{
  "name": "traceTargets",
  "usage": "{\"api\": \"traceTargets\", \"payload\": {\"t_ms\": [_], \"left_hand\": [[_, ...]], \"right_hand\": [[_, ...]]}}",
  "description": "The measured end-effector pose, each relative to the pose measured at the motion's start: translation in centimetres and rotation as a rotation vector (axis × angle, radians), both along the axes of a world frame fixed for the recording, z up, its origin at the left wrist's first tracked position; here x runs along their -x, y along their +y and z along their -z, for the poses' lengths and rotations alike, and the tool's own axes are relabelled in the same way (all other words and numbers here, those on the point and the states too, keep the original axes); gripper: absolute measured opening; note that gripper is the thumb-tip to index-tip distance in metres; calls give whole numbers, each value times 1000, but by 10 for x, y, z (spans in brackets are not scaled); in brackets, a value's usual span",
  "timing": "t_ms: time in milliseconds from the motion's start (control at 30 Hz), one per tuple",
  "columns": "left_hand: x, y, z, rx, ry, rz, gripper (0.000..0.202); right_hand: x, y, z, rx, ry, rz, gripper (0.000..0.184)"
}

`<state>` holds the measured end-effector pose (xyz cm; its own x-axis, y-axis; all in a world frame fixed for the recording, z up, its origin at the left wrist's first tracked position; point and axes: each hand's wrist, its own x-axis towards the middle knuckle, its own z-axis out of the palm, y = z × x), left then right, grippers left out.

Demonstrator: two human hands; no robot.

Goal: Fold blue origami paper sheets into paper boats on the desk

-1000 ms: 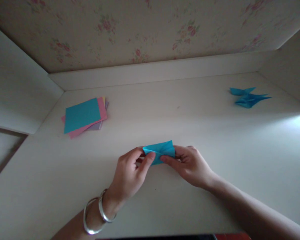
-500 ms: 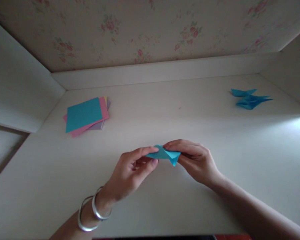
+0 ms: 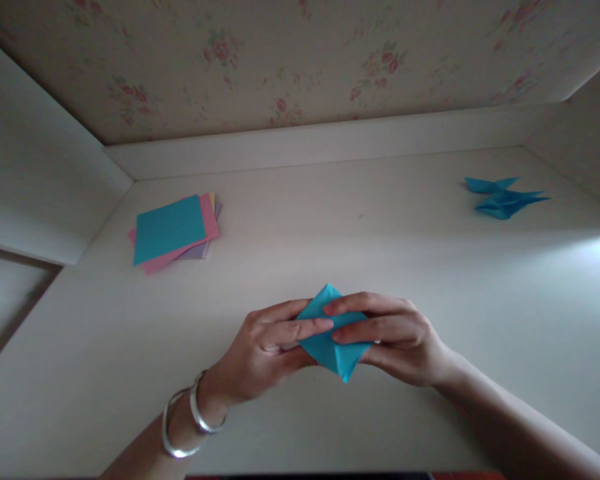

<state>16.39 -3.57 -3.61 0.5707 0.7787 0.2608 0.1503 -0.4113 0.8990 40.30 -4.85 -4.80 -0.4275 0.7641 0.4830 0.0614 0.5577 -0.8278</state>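
Note:
Between both hands is a folded piece of blue origami paper (image 3: 325, 347), roughly diamond-shaped, its broad face turned up toward me. My left hand (image 3: 267, 340) grips its left side, with a finger laid across the face and the thumb at the lower left edge. On the opposite side, my right hand (image 3: 400, 337) holds it with two fingers over the top and the thumb partly hidden beneath. Part of the paper's face is covered by the fingers. Two silver bangles (image 3: 177, 417) circle my left wrist.
A loose stack of square coloured paper (image 3: 170, 230), blue on top of pink, yellow and purple, lies at the back left. Folded blue paper pieces (image 3: 505, 202) rest at the back right. A white ledge (image 3: 320, 143) and flowered wall (image 3: 305, 60) bound the white table (image 3: 290, 233).
The blue paper has turned from nearly edge-on to face-up and now shows a wide diamond. My fingers have shifted onto its face, and it sits slightly nearer to me.

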Motion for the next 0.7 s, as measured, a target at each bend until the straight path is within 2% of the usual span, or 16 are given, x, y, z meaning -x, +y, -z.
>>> {"api": "traceTargets", "payload": {"t_ms": [233, 333, 433, 600, 700], "left_hand": [[-4, -1, 1, -28, -36, -42, 31], [-6, -4, -2, 80, -12, -68, 23], [-9, -9, -2, 189, 30, -141, 20], [-14, -13, 4, 385, -36, -227, 27], [-16, -13, 7, 418, -97, -253, 28]], "right_hand": [[9, -4, -3, 104, 87, 154, 14], [15, -5, -1, 237, 166, 271, 4], [19, -5, 2, 359, 203, 368, 14], [25, -6, 3, 356, 186, 408, 15], [26, -7, 4, 330, 120, 443, 18]]}}
